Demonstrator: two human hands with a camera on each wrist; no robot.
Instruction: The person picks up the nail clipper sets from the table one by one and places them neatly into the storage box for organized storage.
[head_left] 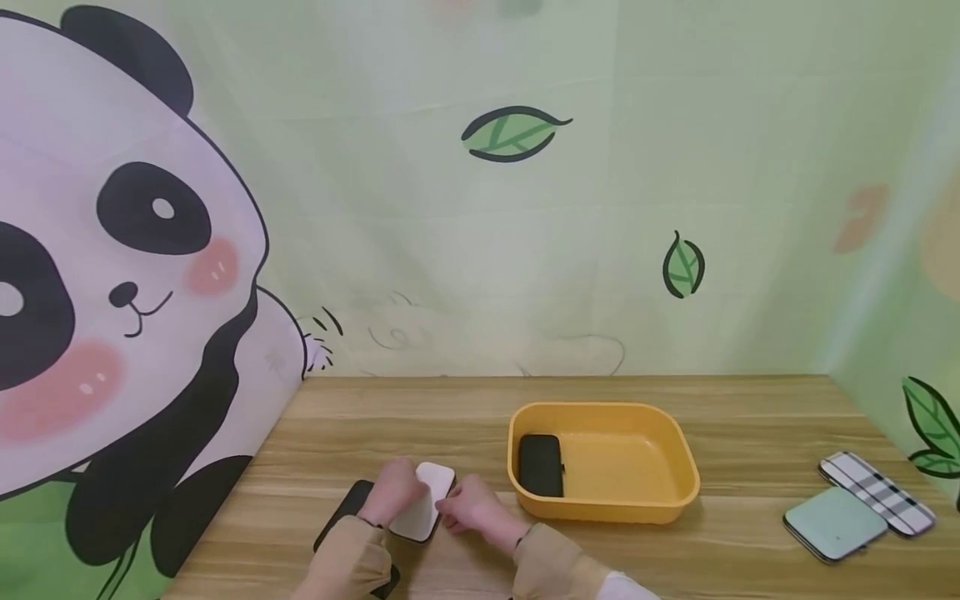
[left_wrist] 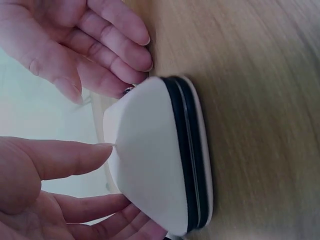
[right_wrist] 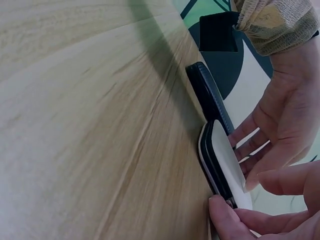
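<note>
clamped on white case (left_wrist: 147,155) with left grip (head_left: 396,492); at zip pull (left_wrist: 129,90) with right grip (head_left: 474,507), can't tell if pinching. on bench (head_left: 457,421) beside black case (head_left: 345,512).

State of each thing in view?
White case: closed
Left hand: holding white case
Right hand: touching white case
Dark case by left hand: looks closed
Dark item by left sleeve: mostly hidden
Yellow tray: open-topped
Black case: in tray, looks closed
Mint case: looks closed
Plaid case: looks closed
</note>
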